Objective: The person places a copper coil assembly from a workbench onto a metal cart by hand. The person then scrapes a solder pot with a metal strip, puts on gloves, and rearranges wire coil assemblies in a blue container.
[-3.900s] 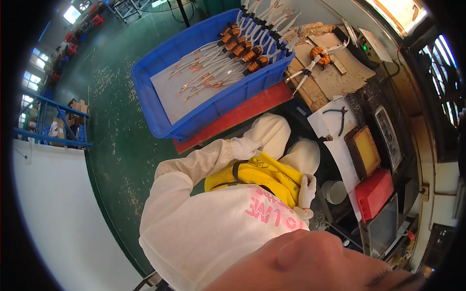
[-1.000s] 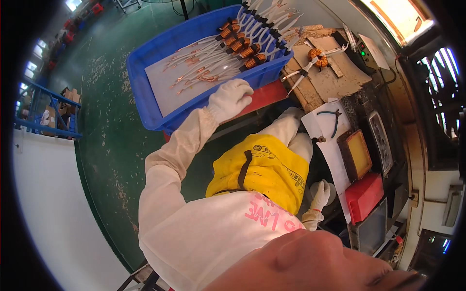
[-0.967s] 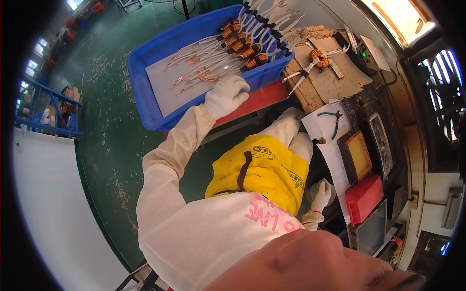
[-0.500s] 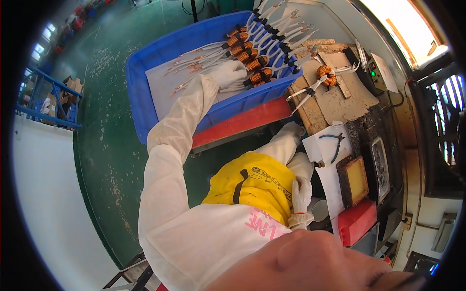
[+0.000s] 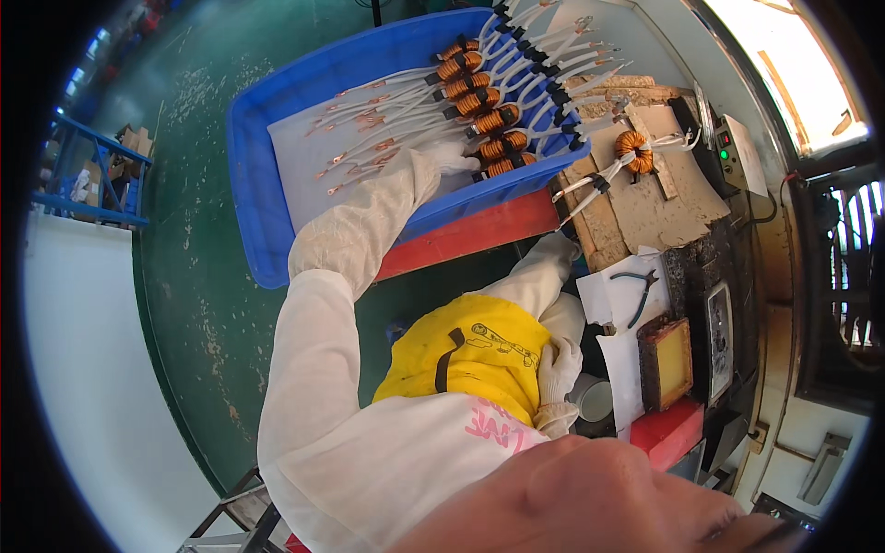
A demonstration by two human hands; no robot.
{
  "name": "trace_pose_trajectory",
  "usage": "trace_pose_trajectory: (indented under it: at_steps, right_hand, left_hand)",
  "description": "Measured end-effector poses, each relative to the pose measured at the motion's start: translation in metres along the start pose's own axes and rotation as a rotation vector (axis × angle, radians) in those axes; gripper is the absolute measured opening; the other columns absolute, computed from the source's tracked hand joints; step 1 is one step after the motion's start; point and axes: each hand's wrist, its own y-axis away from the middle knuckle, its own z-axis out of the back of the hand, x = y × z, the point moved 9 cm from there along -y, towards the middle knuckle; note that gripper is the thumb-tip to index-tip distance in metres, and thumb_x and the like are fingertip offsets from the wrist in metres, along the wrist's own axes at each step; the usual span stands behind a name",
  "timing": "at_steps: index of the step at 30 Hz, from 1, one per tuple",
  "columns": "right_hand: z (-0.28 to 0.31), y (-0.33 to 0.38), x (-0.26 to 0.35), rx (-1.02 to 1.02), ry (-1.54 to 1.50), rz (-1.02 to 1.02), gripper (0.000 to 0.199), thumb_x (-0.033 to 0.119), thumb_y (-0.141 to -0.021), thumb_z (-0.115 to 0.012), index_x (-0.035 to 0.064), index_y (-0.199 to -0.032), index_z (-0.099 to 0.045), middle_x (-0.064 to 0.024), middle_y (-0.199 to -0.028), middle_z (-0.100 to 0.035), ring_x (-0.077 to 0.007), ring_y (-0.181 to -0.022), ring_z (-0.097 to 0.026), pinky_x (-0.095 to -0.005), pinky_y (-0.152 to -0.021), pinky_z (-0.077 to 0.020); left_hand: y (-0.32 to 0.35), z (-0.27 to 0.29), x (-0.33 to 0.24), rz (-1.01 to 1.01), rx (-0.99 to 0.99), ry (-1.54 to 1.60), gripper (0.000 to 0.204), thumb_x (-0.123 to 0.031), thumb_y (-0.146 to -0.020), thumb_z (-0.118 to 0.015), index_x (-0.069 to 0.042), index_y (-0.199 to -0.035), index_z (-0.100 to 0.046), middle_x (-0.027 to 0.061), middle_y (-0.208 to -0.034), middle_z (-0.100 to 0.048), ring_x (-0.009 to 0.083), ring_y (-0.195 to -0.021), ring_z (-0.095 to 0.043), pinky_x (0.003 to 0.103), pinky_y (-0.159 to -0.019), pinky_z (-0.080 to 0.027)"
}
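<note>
My left hand (image 5: 446,158), in a pale glove, reaches into a blue plastic bin (image 5: 260,221). Its fingers are pressed together over the white leads beside the nearest copper-wound ring coil (image 5: 507,166); whatever they hold is hidden. Several such coils lie in a row, a further one (image 5: 473,101) in the middle, with white leads and bare copper ends on both sides. White sheet material (image 5: 300,170) lies under them. Down on my lap, my right hand (image 5: 559,369), gloved too, rests empty with fingers stretched out against the yellow apron (image 5: 470,346).
One coil (image 5: 633,152) lies on the worn bench board (image 5: 687,217) at the right. Near it are cutting pliers (image 5: 639,300), a square yellow-filled tray (image 5: 671,364), a red box (image 5: 666,433) and a control box (image 5: 737,157). A red surface (image 5: 479,230) sits below the bin.
My left hand has shifted slightly toward me along the row, and more of the nearest coils shows. The whole view has moved a little. My right hand remains on my lap.
</note>
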Motion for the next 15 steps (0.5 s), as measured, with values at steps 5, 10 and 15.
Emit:
trace_pose_trajectory:
  at_steps: [5,10,15]
  right_hand:
    - [-0.007,-0.005,0.001,0.025,-0.026,0.0,0.019,0.017,-0.081,-0.067,0.0084,-0.098,-0.068,-0.011,-0.106,-0.064,-0.0326,-0.102,-0.058,-0.0423,-0.09,-0.0445]
    - [-0.008,-0.005,-0.001,0.021,-0.013,-0.005,0.018,0.017,-0.081,-0.067,0.0079,-0.097,-0.069,-0.0114,-0.105,-0.064,-0.0326,-0.102,-0.058,-0.0423,-0.09,-0.0446]
    - [-0.008,-0.007,0.0,0.013,-0.001,-0.001,0.018,0.016,-0.082,-0.066,0.0066,-0.098,-0.068,-0.012,-0.105,-0.064,-0.0321,-0.101,-0.058,-0.0412,-0.091,-0.0446]
  left_hand:
    - [-0.006,-0.021,0.016,0.028,0.109,0.204,0.059,-0.048,-0.088,-0.055,0.003,-0.116,-0.064,0.0222,-0.108,-0.067,0.0298,-0.096,-0.063,0.04,-0.086,-0.046]
    - [-0.006,-0.041,0.018,0.14,0.192,0.495,0.053,-0.051,-0.095,-0.047,-0.004,-0.112,-0.063,0.0061,-0.092,-0.068,0.0167,-0.074,-0.063,0.03,-0.068,-0.052]
    - [0.01,-0.034,-0.007,0.033,0.297,0.255,0.06,-0.055,-0.086,-0.061,0.002,-0.104,-0.069,0.0103,-0.089,-0.066,0.021,-0.081,-0.061,0.037,-0.072,-0.048]
